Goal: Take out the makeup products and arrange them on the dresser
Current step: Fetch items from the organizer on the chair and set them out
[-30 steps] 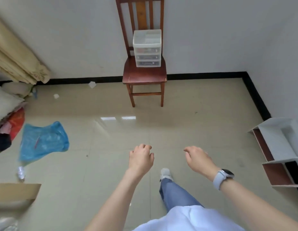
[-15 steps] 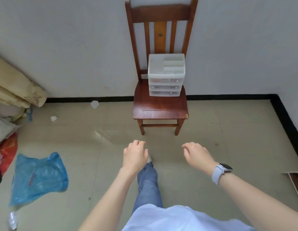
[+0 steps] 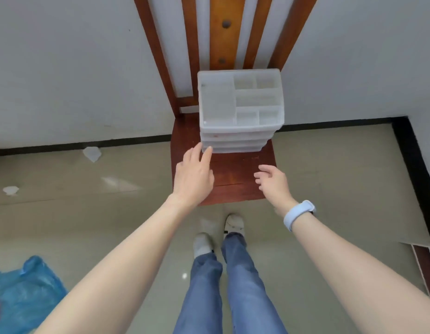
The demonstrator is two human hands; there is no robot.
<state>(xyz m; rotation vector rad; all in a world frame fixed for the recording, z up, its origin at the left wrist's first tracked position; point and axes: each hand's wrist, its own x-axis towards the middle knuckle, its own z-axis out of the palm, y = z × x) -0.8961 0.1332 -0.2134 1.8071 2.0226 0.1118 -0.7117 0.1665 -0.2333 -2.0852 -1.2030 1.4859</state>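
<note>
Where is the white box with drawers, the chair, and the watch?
white drawer box point(image 3: 240, 102), head view, on its top tray.
chair point(image 3: 235, 174), head view, on the bare seat.
watch point(image 3: 298, 213), head view, on its pale strap.

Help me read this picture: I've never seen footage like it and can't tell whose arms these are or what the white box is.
The camera sits on a person's head, looking forward and down, so the arms are their own. A white plastic organizer with drawers stands on a wooden chair against the wall. Its top compartments look empty. The left hand reaches with straight fingers to the organizer's lower left corner; whether it touches is unclear. The right hand, a watch on its wrist, hovers open over the seat. Neither holds anything. A blue bag lies on the floor.
</note>
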